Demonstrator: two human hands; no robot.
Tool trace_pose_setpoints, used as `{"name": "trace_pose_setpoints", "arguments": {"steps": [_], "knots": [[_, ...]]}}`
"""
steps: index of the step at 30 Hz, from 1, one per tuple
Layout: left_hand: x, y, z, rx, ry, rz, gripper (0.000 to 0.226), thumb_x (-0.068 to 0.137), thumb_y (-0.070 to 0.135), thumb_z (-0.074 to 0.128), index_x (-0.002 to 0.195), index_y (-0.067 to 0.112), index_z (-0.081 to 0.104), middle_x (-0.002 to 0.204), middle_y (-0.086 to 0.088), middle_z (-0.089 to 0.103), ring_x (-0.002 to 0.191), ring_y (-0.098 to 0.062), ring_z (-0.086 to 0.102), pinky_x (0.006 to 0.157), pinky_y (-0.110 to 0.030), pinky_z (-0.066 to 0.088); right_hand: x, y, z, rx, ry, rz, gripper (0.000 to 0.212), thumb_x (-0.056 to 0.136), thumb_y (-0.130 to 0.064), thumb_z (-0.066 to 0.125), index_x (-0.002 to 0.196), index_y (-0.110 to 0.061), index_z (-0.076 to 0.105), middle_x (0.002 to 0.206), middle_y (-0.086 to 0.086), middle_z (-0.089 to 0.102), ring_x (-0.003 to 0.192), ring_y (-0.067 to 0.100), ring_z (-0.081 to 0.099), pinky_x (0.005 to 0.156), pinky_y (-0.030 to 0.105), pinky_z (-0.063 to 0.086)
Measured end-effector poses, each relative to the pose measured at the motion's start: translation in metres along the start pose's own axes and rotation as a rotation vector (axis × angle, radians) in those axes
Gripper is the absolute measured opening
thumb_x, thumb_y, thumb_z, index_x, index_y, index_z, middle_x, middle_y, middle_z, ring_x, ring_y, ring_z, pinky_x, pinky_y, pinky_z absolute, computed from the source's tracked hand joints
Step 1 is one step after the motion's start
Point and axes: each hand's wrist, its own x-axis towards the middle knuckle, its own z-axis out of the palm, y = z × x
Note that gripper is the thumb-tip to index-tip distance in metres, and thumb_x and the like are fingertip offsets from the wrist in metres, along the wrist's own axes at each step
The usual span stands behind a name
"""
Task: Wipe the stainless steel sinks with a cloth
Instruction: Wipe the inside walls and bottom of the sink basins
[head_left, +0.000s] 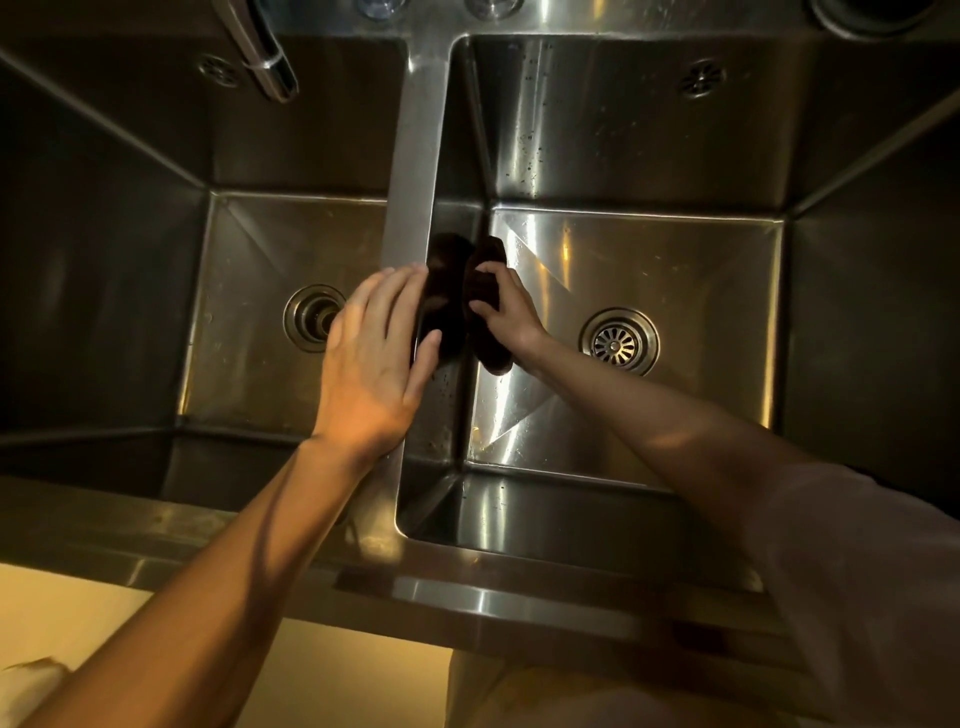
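Two deep stainless steel sinks sit side by side, the left sink (249, 364) and the right sink (649, 260), split by a steel divider (415, 171). My right hand (511, 314) is shut on a dark cloth (493, 356), pressing it against the right sink's left wall, low near the floor. The shiny wall mirrors the cloth as a dark shape. My left hand (369, 358) lies flat on top of the divider with the thumb over its right edge, holding nothing.
A faucet spout (265, 62) hangs over the left sink's back. Each basin has a drain, the left drain (314, 317) and the right drain (618, 340). Water spots dot the right sink's walls. The steel front rim (467, 592) runs along the near edge.
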Motion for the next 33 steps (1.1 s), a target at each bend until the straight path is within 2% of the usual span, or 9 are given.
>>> {"name": "trace_pose_setpoints", "arguments": {"steps": [5,9,11,13,17,20,23,27,33], "knots": [[0.000,0.001,-0.001,0.001,0.002,0.004,0.053,0.100,0.034,0.037,0.146,0.008,0.034,0.145,-0.011,0.042,0.137,-0.025,0.033,0.111,-0.040,0.030,-0.011,-0.051,-0.027,0.076,0.092,-0.229,0.048,0.087,-0.008,0.063,0.132,-0.010,0.048,0.130,0.011,0.050,0.121,0.021,0.049,0.101,0.025,0.040],[0.001,0.001,-0.001,-0.007,-0.007,0.000,0.054,0.100,0.036,0.035,0.146,0.008,0.034,0.145,-0.010,0.042,0.138,-0.024,0.032,0.111,-0.039,0.029,-0.016,-0.083,-0.047,0.184,0.146,-0.412,0.047,0.087,-0.011,0.063,0.132,-0.012,0.049,0.128,0.007,0.050,0.118,0.008,0.047,0.097,0.006,0.038],[0.001,0.000,0.000,-0.009,-0.010,-0.007,0.054,0.100,0.037,0.035,0.146,0.009,0.034,0.146,-0.009,0.042,0.138,-0.023,0.032,0.111,-0.039,0.029,-0.014,-0.086,-0.049,0.184,0.158,-0.436,0.047,0.088,-0.013,0.062,0.133,-0.014,0.048,0.129,0.005,0.049,0.116,0.003,0.046,0.095,0.002,0.036],[0.001,0.000,0.000,-0.015,-0.011,-0.010,0.054,0.100,0.037,0.035,0.146,0.009,0.035,0.146,-0.009,0.042,0.139,-0.023,0.032,0.112,-0.039,0.029,-0.006,-0.080,-0.047,0.163,0.138,-0.400,0.048,0.089,-0.013,0.061,0.134,-0.014,0.045,0.132,0.006,0.048,0.119,0.006,0.046,0.098,0.007,0.037],[0.001,0.000,0.000,-0.024,-0.010,-0.007,0.053,0.100,0.036,0.036,0.146,0.010,0.034,0.146,-0.009,0.042,0.139,-0.022,0.031,0.113,-0.038,0.028,0.024,-0.050,-0.040,0.048,0.053,-0.220,0.050,0.090,-0.006,0.059,0.137,-0.007,0.041,0.137,0.014,0.047,0.127,0.025,0.046,0.107,0.033,0.040],[0.001,0.000,0.000,-0.025,-0.017,-0.016,0.053,0.100,0.036,0.036,0.147,0.011,0.033,0.146,-0.008,0.041,0.139,-0.020,0.029,0.113,-0.035,0.025,0.034,-0.023,-0.025,0.046,0.017,-0.027,0.050,0.090,-0.003,0.057,0.137,-0.012,0.040,0.136,0.013,0.047,0.126,0.027,0.047,0.108,0.041,0.039],[0.001,0.001,-0.002,-0.021,-0.028,-0.017,0.054,0.100,0.036,0.034,0.147,0.010,0.033,0.146,-0.008,0.040,0.139,-0.020,0.029,0.113,-0.037,0.026,0.033,-0.005,-0.009,0.097,0.024,0.075,0.050,0.090,-0.003,0.056,0.136,-0.017,0.040,0.135,0.012,0.048,0.125,0.027,0.048,0.108,0.045,0.039],[0.001,0.003,-0.003,-0.017,-0.035,-0.002,0.053,0.100,0.035,0.035,0.146,0.008,0.035,0.146,-0.010,0.041,0.139,-0.023,0.031,0.113,-0.040,0.029,0.021,-0.004,-0.006,0.097,0.043,0.082,0.049,0.088,-0.006,0.060,0.131,-0.021,0.043,0.131,0.010,0.051,0.121,0.027,0.050,0.107,0.047,0.040],[-0.001,0.004,-0.007,-0.006,-0.060,-0.025,0.055,0.100,0.037,0.032,0.146,0.008,0.034,0.148,-0.010,0.040,0.140,-0.024,0.029,0.113,-0.044,0.030,-0.059,-0.029,-0.003,0.116,-0.028,-0.090,0.052,0.086,-0.010,0.065,0.132,-0.015,0.042,0.132,0.010,0.047,0.121,0.026,0.049,0.106,0.044,0.041]]}}
